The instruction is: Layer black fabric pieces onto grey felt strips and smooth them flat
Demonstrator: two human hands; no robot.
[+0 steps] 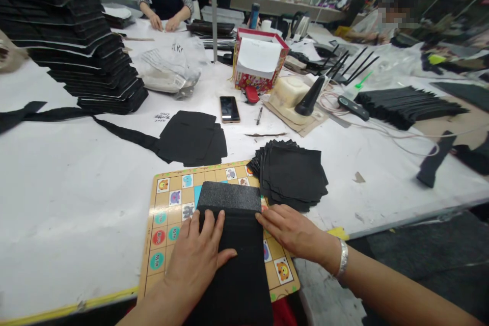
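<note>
From where I stand, the long black fabric panel [229,275] lies on a tan printed board with cartoon animal squares [217,265], its long axis running straight out from the person's body toward the far side of the table. Its far end shows a grey, felted face [228,197], squared off across the panel. The left hand [193,260] is the nearer of the two: it sits right on the panel, palm down, with its fingers [202,226] slightly spread and pressing flat, and the thumb lying across toward the middle. The right hand [292,232] comes in from the side, its fingers [273,219] pressed together and stretched out flat, the tips just touching the panel's right edge. Neither hand is pinching anything (a silver bangle [343,258] sits on the right wrist). Just beyond the right hand, a loose stack of square black fabric pieces [288,175] sits at the board's corner, partly overlapping it. Farther off on the white worktable [76,204] are a smartphone [229,109] and a tall stack of black fabric panels [87,51].
</note>
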